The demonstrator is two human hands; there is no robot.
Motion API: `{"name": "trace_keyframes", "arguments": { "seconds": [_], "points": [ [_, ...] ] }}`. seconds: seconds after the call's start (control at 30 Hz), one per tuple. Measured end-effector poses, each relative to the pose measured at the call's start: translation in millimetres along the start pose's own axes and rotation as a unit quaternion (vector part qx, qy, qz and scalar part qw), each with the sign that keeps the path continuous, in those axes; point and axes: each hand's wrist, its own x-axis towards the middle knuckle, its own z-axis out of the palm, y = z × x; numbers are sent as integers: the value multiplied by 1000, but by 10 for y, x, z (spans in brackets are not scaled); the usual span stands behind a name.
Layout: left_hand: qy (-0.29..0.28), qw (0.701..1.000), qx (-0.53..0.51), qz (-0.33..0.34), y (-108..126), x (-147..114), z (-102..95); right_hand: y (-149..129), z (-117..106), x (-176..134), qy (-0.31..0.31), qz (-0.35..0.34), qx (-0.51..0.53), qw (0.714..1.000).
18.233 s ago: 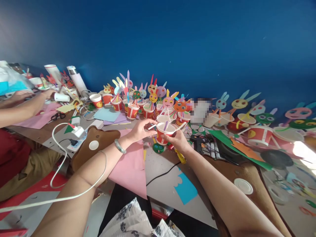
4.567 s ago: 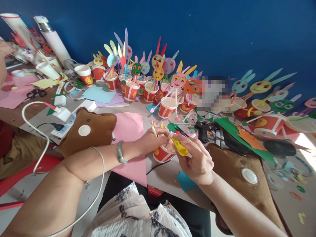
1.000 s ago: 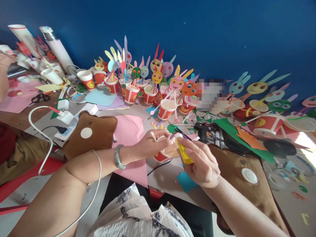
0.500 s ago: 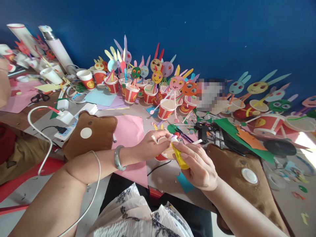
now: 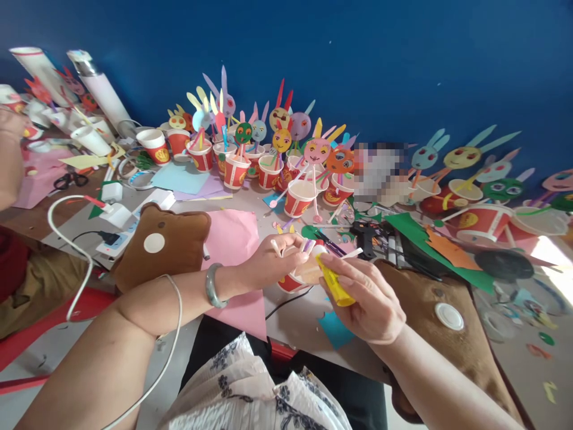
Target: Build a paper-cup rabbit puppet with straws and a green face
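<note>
Yellow glue stick (image 5: 338, 289): held in the right hand (image 5: 367, 298), fingers and thumb closed around its barrel, white end tilted up toward the left hand (image 5: 280, 260). The left hand is curled over the rim of a red-and-white paper cup (image 5: 290, 283), thumb and forefinger brought together at a small purple strip (image 5: 308, 245); whether the remaining fingers grip the cup cannot be told. The cup is directly below both hands, partly hidden by them, near the front of the grey table (image 5: 286, 325). Contact between glue stick and strip cannot be confirmed.

Left wrist: green bangle (image 5: 215, 285). Beneath the left forearm: pink paper (image 5: 235, 239), with a brown cushion (image 5: 179, 254) beside it. Near the right hand: a blue paper scrap (image 5: 338, 331), and farther back a black glue gun (image 5: 364, 236). Beyond the hands stands another paper cup (image 5: 299, 200), a pink rabbit face (image 5: 317, 151) above it. Further cups bearing rabbit faces line the blue wall (image 5: 286, 48). Far left: black-handled scissors (image 5: 70, 181) and a co-worker's arm (image 5: 9, 161).
</note>
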Motion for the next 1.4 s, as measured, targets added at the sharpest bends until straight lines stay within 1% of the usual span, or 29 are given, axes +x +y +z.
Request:
{"name": "trace_keyframes", "arguments": {
  "seconds": [0.17,0.27,0.33,0.43,0.53,0.63,0.73,0.83,0.9,1.0,1.03,1.1,1.17,1.23,1.3,1.4],
  "points": [
    [-14,1000,6,2,0,-14,-12,-3,59,16,-49,-48,4,998],
    [-19,1000,20,7,-7,-19,-13,30,74,20,-53,-78,-12,995],
    [-16,1000,16,8,-3,-21,-12,54,70,14,-44,-84,-29,995],
    [-9,1000,-3,15,11,-18,-7,71,51,-5,-16,-62,-43,997],
    [-7,1000,-12,9,21,-14,-2,51,32,-17,8,-40,-27,999],
    [0,1000,-7,3,11,-17,-1,14,37,-11,-26,-54,8,998],
    [-6,999,18,26,-15,-23,-1,2,63,-2,-54,-76,12,996],
    [-15,997,44,57,-43,-21,2,26,67,-4,-42,-71,-9,997],
    [-11,996,59,67,-56,-13,4,43,48,-9,-18,-49,-28,998],
    [1,997,63,48,-55,-1,9,36,6,-10,20,-12,-41,999],
    [4,998,50,35,-49,0,10,25,-3,-9,21,-9,-35,999],
    [1,1000,13,12,-31,-2,9,0,-4,-6,-2,-20,-19,1000],
    [-1,1000,-15,10,-11,-9,5,-9,15,-4,-36,-42,-16,998],
    [-1,1000,-21,17,2,-16,0,9,38,-4,-52,-57,-21,997],
    [-4,1000,-17,22,1,-19,-2,46,49,-8,-47,-57,-36,997],
    [-12,999,0,31,-12,-17,1,87,27,-16,-7,-11,-56,998]
  ]
}}
